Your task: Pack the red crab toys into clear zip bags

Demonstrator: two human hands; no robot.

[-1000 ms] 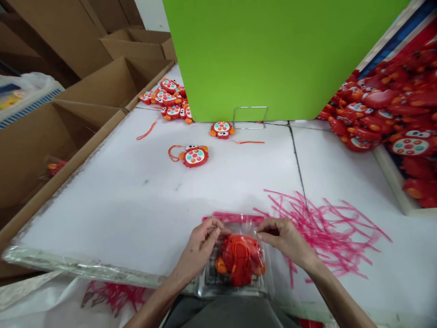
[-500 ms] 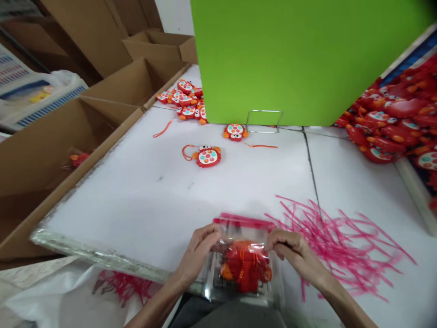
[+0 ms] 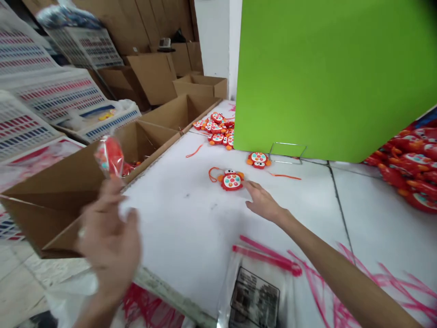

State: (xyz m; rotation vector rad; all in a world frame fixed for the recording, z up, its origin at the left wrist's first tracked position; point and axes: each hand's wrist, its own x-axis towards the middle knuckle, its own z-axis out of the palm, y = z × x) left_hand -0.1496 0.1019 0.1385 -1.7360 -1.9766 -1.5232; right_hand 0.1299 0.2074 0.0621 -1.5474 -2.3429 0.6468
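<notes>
While the right hand stretches out open and flat over the white table, its fingertips are just beside a red plastic crab toy with coloured dots and an orange string. The left hand is up by the near table edge, blurry, with its fingers spread. Right above those fingers is a red toy in a clear plastic bag, over the open brown cardboard box. It is too blurry to tell if the hand grips it. A flat clear bag with a pink strip lies close to the person.
</notes>
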